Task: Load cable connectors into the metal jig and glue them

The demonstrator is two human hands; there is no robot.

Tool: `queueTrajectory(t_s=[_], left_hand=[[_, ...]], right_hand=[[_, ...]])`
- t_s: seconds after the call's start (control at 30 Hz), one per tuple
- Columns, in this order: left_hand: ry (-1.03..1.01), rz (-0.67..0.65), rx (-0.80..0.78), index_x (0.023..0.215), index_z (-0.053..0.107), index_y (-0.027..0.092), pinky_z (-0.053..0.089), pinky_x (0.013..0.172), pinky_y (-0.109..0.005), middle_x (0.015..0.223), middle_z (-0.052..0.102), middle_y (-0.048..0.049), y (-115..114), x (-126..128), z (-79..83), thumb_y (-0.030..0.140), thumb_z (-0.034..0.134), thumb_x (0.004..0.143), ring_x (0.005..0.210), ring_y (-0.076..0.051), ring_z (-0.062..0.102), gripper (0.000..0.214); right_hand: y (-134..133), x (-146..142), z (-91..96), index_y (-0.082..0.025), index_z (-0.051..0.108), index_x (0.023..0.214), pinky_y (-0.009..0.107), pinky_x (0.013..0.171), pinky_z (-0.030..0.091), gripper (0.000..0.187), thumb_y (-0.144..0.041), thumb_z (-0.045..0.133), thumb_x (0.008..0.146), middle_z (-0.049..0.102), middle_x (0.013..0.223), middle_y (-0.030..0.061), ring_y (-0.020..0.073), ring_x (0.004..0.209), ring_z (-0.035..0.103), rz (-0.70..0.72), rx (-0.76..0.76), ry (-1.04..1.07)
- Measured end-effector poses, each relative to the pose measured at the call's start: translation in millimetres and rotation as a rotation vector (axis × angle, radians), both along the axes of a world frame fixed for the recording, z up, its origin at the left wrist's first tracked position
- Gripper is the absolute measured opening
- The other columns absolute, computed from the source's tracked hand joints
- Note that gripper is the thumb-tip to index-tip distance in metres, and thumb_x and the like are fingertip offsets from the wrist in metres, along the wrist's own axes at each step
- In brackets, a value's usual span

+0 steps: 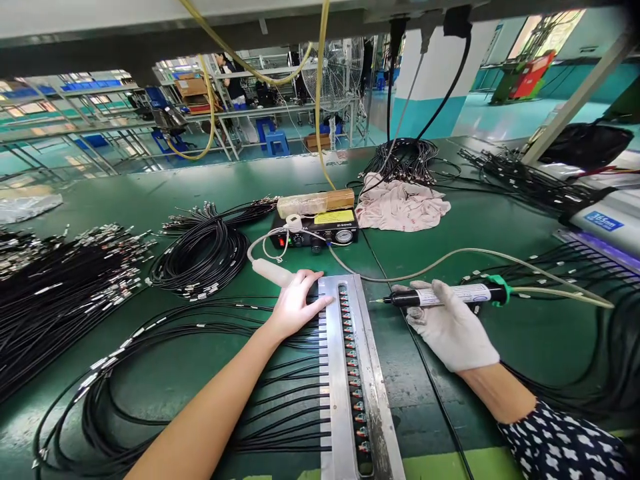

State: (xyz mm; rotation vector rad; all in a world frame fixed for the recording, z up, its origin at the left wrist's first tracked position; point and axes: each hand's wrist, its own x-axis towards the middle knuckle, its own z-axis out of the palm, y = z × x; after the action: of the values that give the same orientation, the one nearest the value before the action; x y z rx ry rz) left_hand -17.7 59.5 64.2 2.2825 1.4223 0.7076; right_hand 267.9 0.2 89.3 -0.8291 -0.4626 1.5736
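A long metal holder (337,373) runs down the green counter (150,190) from mid-frame to the bottom edge, black cables (290,402) entering its left side. The left hand (297,310), thumb and forefinger apart, touches its upper end. Farther off, at right, the gloved right hand (453,327) has its grip closed around a sideways syringe (467,293). The needle (379,301) points left, just short of the holder, which contains a row of small cable ends (354,383).
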Motion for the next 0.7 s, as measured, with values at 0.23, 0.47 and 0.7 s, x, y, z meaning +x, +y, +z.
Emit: queueTrajectory(t_s=[0.23, 0.47, 0.7], left_hand=[[-0.002, -0.007, -0.012, 0.131, 0.054, 0.018, 0.044, 0.101, -0.046, 0.123, 0.057, -0.0122, -0.4, 0.9, 1.7, 0.051, 0.057, 0.089, 0.117, -0.029, 0.054, 0.053], [-0.037, 0.005, -0.032, 0.133, 0.053, 0.023, 0.046, 0.098, -0.045, 0.124, 0.058, -0.0095, -1.9, 0.7, 4.4, 0.049, 0.059, 0.088, 0.115, -0.028, 0.056, 0.052], [-0.217, 0.038, -0.054, 0.121, 0.062, 0.024, 0.048, 0.094, -0.044, 0.116, 0.064, -0.0067, -2.2, 3.5, 1.9, 0.047, 0.071, 0.079, 0.107, -0.025, 0.060, 0.049]], right_hand=[[-0.6, 0.4, -1.9, -0.019, 0.073, 0.085, 0.022, 0.060, 0.057, 0.026, -0.040, 0.081, 0.073, 0.076, 0.097, 0.0106, 0.0153, 0.073, 0.068, -0.002, -0.007, 0.000], [-1.6, -0.1, -1.0, -0.017, 0.074, 0.087, 0.021, 0.059, 0.056, 0.029, -0.041, 0.081, 0.073, 0.075, 0.098, 0.0131, 0.0125, 0.064, 0.065, 0.021, -0.004, -0.026], [-6.0, -5.0, 0.6, -0.021, 0.074, 0.089, 0.023, 0.062, 0.057, 0.032, -0.047, 0.080, 0.072, 0.075, 0.104, 0.0112, 0.0132, 0.070, 0.065, 0.067, -0.021, -0.057]])
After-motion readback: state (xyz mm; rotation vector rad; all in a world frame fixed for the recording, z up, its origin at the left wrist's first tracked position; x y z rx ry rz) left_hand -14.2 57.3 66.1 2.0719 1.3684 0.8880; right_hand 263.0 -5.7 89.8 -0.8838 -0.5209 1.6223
